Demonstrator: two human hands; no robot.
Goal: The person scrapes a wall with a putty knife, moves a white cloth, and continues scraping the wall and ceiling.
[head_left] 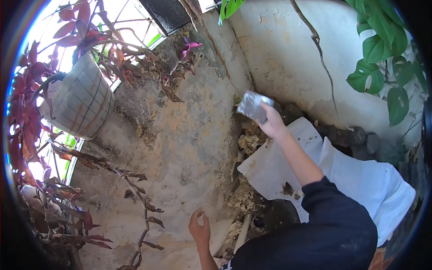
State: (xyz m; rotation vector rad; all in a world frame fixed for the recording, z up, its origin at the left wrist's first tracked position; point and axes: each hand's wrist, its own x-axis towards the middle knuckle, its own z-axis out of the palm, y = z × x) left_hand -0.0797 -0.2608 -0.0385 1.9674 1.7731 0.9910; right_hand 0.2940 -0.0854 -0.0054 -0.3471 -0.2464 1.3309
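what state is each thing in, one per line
silvery block: gripped
right hand: closed on the block
left hand: empty, partly open
wall: stained, patchy
white sheet: creased, debris on it
pot: planted
trailing stem: leaves withered

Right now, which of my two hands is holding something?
Your right hand, the one higher in the picture: it grips a silvery block. The left hand, lower down, is half open, with nothing visible in it.

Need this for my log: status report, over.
Right hand gripping flat silvery piece. Left hand half-open, apparently empty. No obstruction seen before right hand; white sheet nearby.
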